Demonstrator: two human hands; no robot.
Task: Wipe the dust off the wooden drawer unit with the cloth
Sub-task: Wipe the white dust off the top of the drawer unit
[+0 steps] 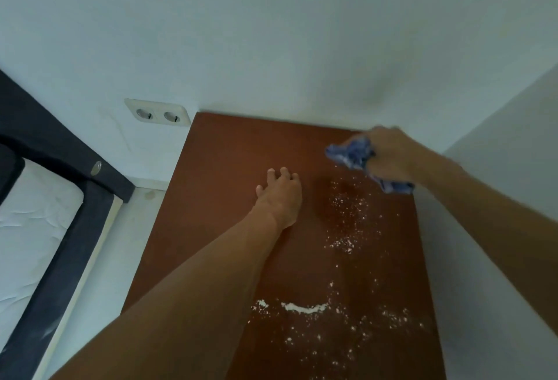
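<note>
Corner: wooden drawer unit (217, 150) against white wall (271, 47).
Hands: left hand (280, 195) spread flat on its surface (196, 228); right hand (389, 156) clutches blue cloth (348, 153) over far right corner.
Progress: dust (303, 307) covers right and near parts; seemingly mostly unwiped.

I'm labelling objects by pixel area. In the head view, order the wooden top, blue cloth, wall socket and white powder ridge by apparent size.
1. Wooden top: largest by far.
2. Blue cloth and wall socket: look alike; cloth partly hidden in the right hand, so unranked.
3. White powder ridge: smallest.
</note>
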